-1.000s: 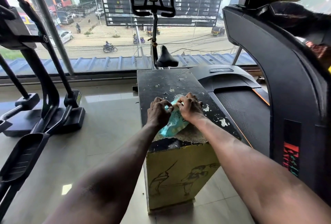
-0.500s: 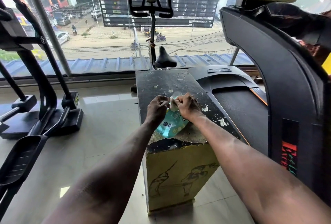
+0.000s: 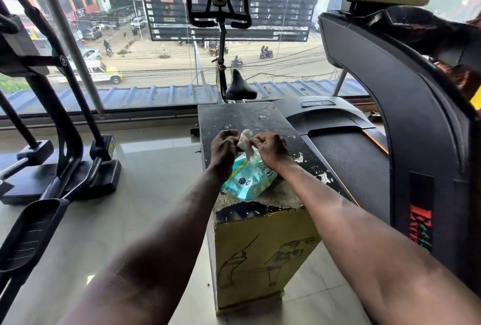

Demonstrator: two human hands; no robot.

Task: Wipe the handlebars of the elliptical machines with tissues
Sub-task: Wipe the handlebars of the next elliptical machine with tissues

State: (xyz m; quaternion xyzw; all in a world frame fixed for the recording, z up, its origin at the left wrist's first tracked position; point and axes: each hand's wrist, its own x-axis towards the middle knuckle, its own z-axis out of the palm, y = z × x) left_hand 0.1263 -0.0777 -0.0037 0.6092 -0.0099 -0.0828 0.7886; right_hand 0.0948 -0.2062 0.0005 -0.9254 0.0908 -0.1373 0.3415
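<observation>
1. This is a gym on an upper floor.
2. An elliptical machine (image 3: 46,121) with foot pedals stands on the left of the tiled floor (image 3: 145,194).
3. A treadmill (image 3: 390,121) rises on the right.
4. A spin bike (image 3: 221,38) faces the wide window (image 3: 145,64), which overlooks a street with traffic below.

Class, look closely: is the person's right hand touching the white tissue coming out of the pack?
Touching. The head view shows the right hand pinching the white tissue by its edge above the tissue pack.
</observation>
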